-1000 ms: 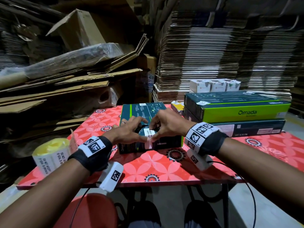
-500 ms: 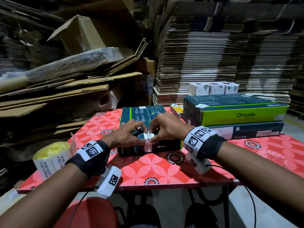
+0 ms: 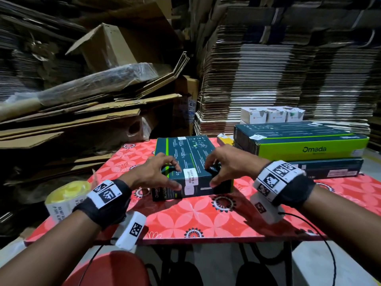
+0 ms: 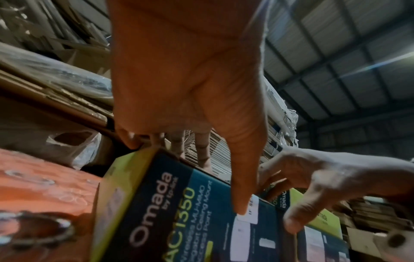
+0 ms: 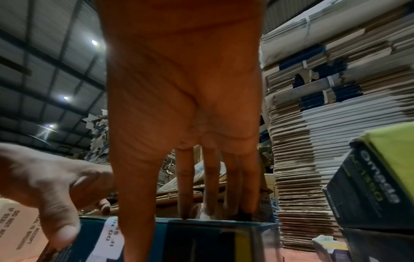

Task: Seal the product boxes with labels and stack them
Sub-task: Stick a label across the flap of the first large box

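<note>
Step in hand, as I judge it: sealing of the box [image 3: 191,162] is finishing. The label [image 3: 190,179] lies folded over the near top edge of the box, half on the lid, half down the front face; printed text reads "DO NOT ACCEPT IF SEAL IS…", rest not legible.

Box position: flat on the red table [image 3: 206,219], centre. Right of the box, well apart from it, a stack [image 3: 299,147] of two like boxes, green-sided one on top. Left of the box, at the table edge, the label roll [image 3: 66,201].

Left hand [image 3: 152,174]: spread wide, fingers arched. Fingertips rest on the lid left of the label; thumb [image 4: 240,200] on the front face, its tip just at the label's edge. It straddles the box corner without closing on it.

Right hand [image 3: 228,164]: same posture, mirrored. Four fingertips [image 5: 246,209] stand on the lid right of the label; thumb lies down the front face. Fingers extended, nothing pinched.

Neither hand holds the label; it sits on the box between them.

Next move, judged: check the label's lower half is pressed flat, then take the box by both sides and lift it onto the stack. Calls for a firmer two-sided hold than this fingertip contact, and square alignment with the green box.

Risk: lower label edge may lift if not rubbed down.
</note>
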